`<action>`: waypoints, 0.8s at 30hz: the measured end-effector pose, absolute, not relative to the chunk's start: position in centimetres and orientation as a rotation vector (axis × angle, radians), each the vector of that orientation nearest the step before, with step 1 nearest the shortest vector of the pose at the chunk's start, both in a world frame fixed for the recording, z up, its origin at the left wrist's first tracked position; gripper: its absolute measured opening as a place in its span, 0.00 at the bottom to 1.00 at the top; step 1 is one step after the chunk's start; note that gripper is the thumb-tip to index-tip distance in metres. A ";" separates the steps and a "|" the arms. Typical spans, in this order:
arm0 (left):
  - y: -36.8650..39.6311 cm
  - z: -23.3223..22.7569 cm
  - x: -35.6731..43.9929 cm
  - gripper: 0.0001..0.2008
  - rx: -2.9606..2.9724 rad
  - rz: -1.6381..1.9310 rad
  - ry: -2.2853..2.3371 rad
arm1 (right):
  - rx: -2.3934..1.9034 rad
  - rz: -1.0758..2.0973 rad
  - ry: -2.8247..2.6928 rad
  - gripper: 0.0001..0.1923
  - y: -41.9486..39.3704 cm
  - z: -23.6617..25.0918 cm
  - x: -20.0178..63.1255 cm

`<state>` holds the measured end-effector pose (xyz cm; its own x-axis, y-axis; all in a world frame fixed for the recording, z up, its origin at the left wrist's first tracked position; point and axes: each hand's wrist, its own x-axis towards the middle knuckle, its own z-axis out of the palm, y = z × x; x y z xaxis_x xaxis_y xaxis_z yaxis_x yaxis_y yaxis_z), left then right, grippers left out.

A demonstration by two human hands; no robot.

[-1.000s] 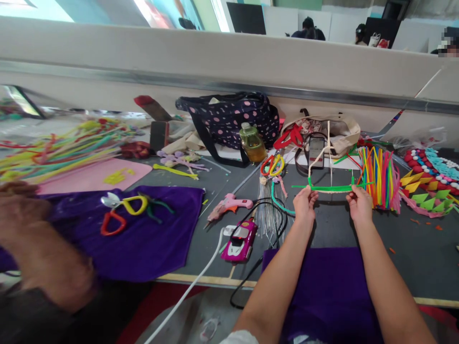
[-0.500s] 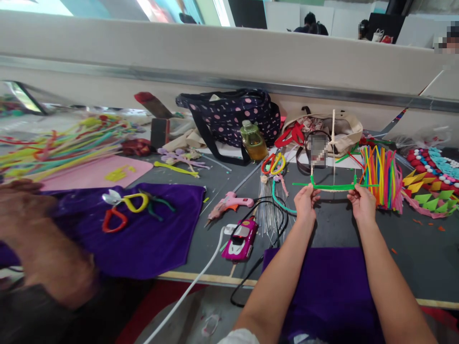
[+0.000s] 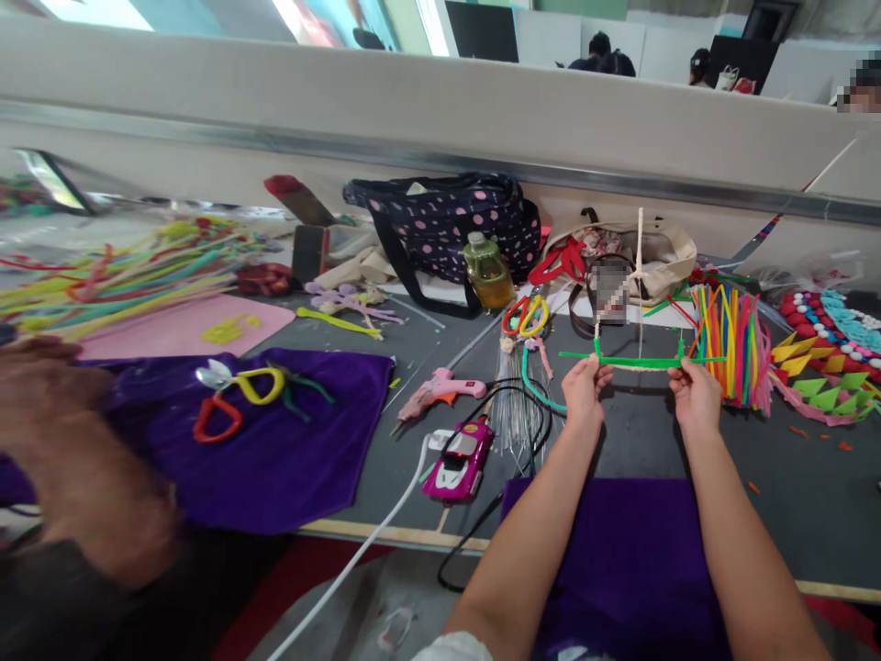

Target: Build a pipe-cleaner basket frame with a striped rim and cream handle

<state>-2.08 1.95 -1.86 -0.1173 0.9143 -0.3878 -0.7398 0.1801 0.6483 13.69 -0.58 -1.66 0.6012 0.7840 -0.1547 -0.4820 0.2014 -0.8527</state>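
Left hand (image 3: 584, 386): fingers pinched on the left end of a green fuzzy pipe-cleaner strip (image 3: 637, 363), raised above the counter.
Right hand (image 3: 696, 395): fingers pinched on the right end of the same strip.
Green strip: stretched level between the two hands; thin cream-coloured stems (image 3: 640, 240) rise upright from it.
Counter (image 3: 640, 436): dark grey surface beneath the hands.
Purple cloth (image 3: 637, 551): lies at the near edge, under the forearms.
Bundle of multicoloured pipe cleaners (image 3: 730, 344): stands just right of the right hand.
Pink glue gun (image 3: 440, 388): lies well left of the left hand.
Magenta toy car (image 3: 460, 462): lies near the glue gun, towards the near edge.
Dark polka-dot fabric bag (image 3: 451, 225): sits at the back against the wall.
Another person's arm (image 3: 83, 468): blurred, at far left.
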 end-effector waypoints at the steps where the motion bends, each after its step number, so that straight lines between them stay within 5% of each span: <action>1: 2.0 -1.9 -2.1 0.08 0.250 1.438 0.907 | -1.031 0.913 -0.339 0.11 -0.6 -1.6 13.7; 24: 2.1 -1.7 -2.4 0.15 0.326 1.549 0.912 | -1.004 0.891 -0.459 0.12 -1.0 -0.4 13.0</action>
